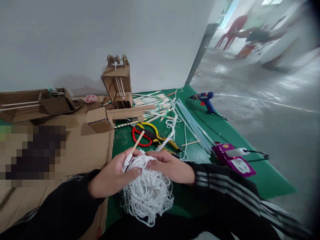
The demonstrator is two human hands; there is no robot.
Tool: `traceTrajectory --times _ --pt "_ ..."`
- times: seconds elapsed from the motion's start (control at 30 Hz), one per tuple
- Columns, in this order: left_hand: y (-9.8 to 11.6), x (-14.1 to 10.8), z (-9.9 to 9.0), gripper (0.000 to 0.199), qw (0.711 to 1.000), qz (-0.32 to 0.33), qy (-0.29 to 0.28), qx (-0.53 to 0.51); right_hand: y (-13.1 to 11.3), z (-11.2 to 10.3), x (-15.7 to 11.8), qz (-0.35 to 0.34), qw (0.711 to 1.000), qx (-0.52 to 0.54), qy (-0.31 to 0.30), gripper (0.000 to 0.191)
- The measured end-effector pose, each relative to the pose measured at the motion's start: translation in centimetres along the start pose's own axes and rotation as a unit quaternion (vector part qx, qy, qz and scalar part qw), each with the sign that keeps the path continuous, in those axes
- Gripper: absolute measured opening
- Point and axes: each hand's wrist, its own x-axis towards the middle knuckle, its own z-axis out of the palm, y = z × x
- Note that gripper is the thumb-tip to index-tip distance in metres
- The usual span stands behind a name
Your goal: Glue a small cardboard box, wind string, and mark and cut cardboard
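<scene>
A loose, tangled bundle of white string (pixel 150 195) hangs between my two hands, close to my body. My left hand (pixel 116 175) is closed on its left side, thumb on top. A thin wooden stick (pixel 137 142) rises at a tilt by the left fingers, with white string wrapped round its lower end. My right hand (pixel 170 165) is closed on the upper right of the bundle, thumb pressed against the strands. From the bundle, loose string runs away across the green table (pixel 265 181). Some fingertips are hidden by string.
Red-handled scissors (pixel 141 144) and yellow-handled pliers (pixel 157 131) lie just beyond my hands. Clear glue sticks (pixel 193 125), a blue glue gun (pixel 206 101) and a purple power strip (pixel 233 159) are right. Cardboard structures (pixel 106 78) and many thin sticks (pixel 150 103) line the wall.
</scene>
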Motion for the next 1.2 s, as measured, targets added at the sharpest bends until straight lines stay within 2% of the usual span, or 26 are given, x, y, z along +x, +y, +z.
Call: traceTrajectory --times 0.2,0.37,0.57,0.7,0.77,0.83,1.0,1.2 --pt "-0.1 -0.1 0.0 0.026 1.000 0.002 -0.006 -0.027 -0.5 -0.2 -0.2 0.008 1.000 -0.009 -0.017 0.037" --pt "-0.3 0.0 -0.1 0.025 1.000 0.004 0.002 -0.026 -0.9 -0.4 -0.4 0.000 0.996 -0.069 -0.052 0.033" --pt "0.5 -0.3 0.2 0.031 1.000 -0.004 -0.013 -0.022 -0.6 -0.4 -0.4 -0.024 0.992 -0.117 -0.042 0.021" --pt "1.3 -0.6 0.7 0.046 0.998 -0.025 0.007 0.057 -0.7 -0.1 -0.3 -0.030 0.986 -0.159 -0.027 0.017" --pt "1.3 -0.6 0.8 0.040 0.993 -0.030 0.032 0.112 -0.8 -0.1 -0.3 -0.031 0.985 -0.167 -0.019 0.017" --pt "1.0 -0.5 0.9 0.033 0.992 -0.025 0.046 0.118 -1.0 -0.1 -0.3 -0.033 0.985 -0.168 -0.013 0.019" --pt "0.2 -0.4 0.8 0.031 1.000 -0.016 0.009 -0.026 -1.4 -0.5 -0.5 -0.028 0.984 -0.172 -0.027 0.027" --pt "0.0 -0.4 0.5 0.038 0.982 -0.053 -0.054 -0.172 -1.5 -0.4 -0.7 -0.025 0.992 -0.108 -0.066 0.029"
